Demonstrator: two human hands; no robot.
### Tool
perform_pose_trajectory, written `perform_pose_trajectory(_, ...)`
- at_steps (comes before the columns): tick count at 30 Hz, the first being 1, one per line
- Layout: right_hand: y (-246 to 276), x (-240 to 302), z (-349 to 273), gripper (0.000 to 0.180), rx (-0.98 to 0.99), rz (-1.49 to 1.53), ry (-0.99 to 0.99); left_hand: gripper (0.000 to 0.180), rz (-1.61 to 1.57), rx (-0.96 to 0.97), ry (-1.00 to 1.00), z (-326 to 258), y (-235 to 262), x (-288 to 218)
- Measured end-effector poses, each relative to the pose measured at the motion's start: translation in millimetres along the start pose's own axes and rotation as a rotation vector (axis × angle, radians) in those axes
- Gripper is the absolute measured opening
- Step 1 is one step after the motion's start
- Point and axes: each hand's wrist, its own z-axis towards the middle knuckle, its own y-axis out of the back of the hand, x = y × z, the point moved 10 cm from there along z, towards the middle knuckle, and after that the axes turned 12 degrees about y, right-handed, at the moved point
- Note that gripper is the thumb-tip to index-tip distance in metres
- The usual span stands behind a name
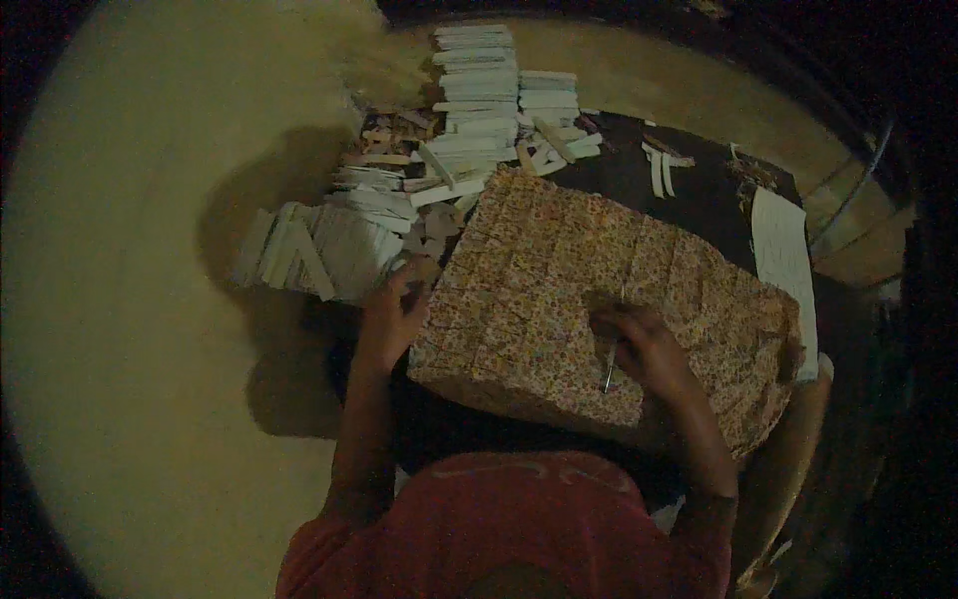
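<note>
A floral-patterned sheet, yellowish brown with creases, covers most of the surface before me; I cannot tell whether it is cloth or paper. My right hand is over its middle, fingers closed around a thin shiny stick whose lower end slants toward me. Its exact kind does not show in this dim light. At the sheet's left edge, my left hand has thumb and forefinger apart, beside small grey-brown pieces. Its fingertips are close to one such piece, and whether they touch it is unclear.
Stacks of white folded strips rise behind the sheet. A fanned bundle of pale strips leans at the left. Thin white strips lie on the dark surface at the back right. A white sheet hangs along the right edge.
</note>
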Motion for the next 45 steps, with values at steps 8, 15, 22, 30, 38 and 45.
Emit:
perform_pose_trajectory(8, -3, 3, 53, 0.04, -0.04, -0.108, 0.166, 0.03, -0.078, -0.067, 0.006, 38, -15, 31)
perform_pose_trajectory(15, -5, 7, 131, 0.034, -0.108, -0.173, 0.293, 0.03, -0.113, -0.061, -0.232, 35, -4, -23)
perform_pose_trajectory(22, -19, -30, 137, 0.036, -0.241, -0.088, 0.393, 0.03, -0.122, 0.046, -0.168, 12, -8, -48)
perform_pose_trajectory(30, -22, -6, 134, 0.039, -0.111, -0.056, 0.436, 0.04, 0.204, -0.012, -0.487, -29, -73, -106)
perform_pose_trajectory(38, -19, -1, 137, 0.038, -0.095, 0.099, 0.408, 0.057, 0.374, -0.017, -0.391, -24, -80, -88)
perform_pose_trajectory(45, -26, -15, 133, 0.04, -0.067, -0.138, 0.413, 0.057, 0.321, 0.052, -0.332, -21, -83, -82)
